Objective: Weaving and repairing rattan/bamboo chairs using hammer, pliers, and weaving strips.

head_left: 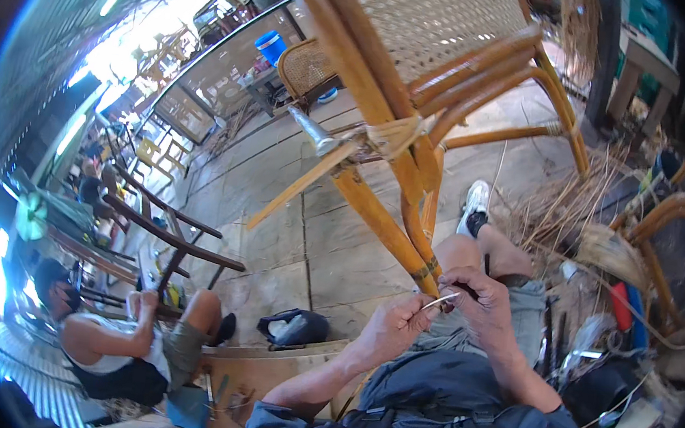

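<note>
A tan rattan chair frame [386, 222] with a woven cane panel [464, 29] leans across in front of me. One of its pole ends comes down between my hands. My left hand [395, 323] pinches one end of a thin pale cane strip [442, 299]. Beside the pole end, my right hand [479, 304] closes its fingers on the strip's other end. Farther up, a cane binding [391, 137] wraps a joint of the frame. A flat strip [300, 184] and a grey pointed metal piece [311, 130] stick out near that joint.
At lower left a seated person [115, 341] works by a dark wooden chair frame [165, 235]. A black bag [296, 328] lies on the floor. Loose cane strands [559, 204] pile at right, near curved rattan pieces [660, 217] and a red-handled tool [620, 306]. A blue container [271, 46] stands far back.
</note>
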`<state>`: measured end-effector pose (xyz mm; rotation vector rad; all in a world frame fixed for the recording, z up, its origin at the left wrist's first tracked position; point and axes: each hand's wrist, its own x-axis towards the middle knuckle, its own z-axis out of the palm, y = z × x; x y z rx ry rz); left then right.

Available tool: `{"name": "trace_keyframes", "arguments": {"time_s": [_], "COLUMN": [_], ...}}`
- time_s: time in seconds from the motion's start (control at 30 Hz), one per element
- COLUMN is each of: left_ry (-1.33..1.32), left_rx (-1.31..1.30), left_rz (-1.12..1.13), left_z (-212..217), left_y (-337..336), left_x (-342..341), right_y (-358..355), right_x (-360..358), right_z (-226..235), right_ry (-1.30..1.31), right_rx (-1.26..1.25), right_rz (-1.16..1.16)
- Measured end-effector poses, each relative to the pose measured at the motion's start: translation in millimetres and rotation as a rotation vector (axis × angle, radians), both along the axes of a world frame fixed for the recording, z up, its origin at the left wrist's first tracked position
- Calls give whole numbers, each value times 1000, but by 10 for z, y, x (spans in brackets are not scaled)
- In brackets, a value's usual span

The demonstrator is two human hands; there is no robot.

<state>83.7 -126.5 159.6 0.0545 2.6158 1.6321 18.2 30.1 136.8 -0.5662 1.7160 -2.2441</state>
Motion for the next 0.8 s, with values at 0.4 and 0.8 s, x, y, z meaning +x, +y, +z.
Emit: {"name": "trace_keyframes", "arguments": {"time_s": [0.4, 0.8], "left_ry": [31, -255], "left_rx": [119, 314], "left_rz": [-110, 71], "left_z": [-1, -74], "left_y": [-67, 55], "left_x": [-56, -83], "right_y": [39, -26], "right_x": [-26, -21], "right_z": [-80, -159], "right_ry": [20, 259], "right_rx": [-2, 126], "right_rz": [-82, -292]}}
